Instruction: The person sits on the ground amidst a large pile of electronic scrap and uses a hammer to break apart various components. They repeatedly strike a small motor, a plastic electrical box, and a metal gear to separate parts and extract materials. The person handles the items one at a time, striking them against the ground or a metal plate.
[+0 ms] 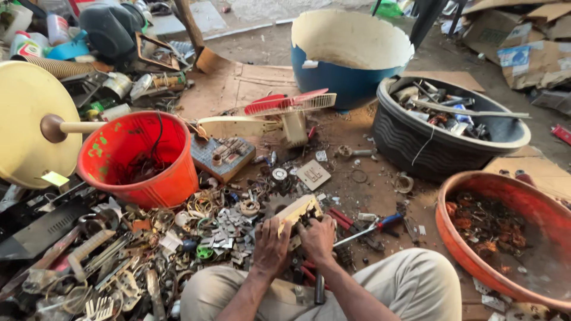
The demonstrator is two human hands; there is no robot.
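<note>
Two hands on one job: my left hand and right hand sit side by side, both clamped on a cream-coloured scrap part w/ a dark metal core. Left fingers curl over its near-left end, right fingers wrap the dark bit below it. Part sits low, just in front of my knees, tilted up to the right.

Using that part as the landmark: red bucket is up and to the left, w/ black wire inside. Circuit board block is straight above-left, near the bucket's rim. Small square white plate lies just above the part. Red-and-cream fan grille is further up, and the big blue tub beyond that. Black tub full of metal scrap is up and to the right. Orange basin w/ rusty bits is well off to the right. Blue-handled pliers lie just to the right, touching nothing I hold. Heap of silver metal bits is just to the left. Cream disc on a stick is far left, past the bucket.
</note>
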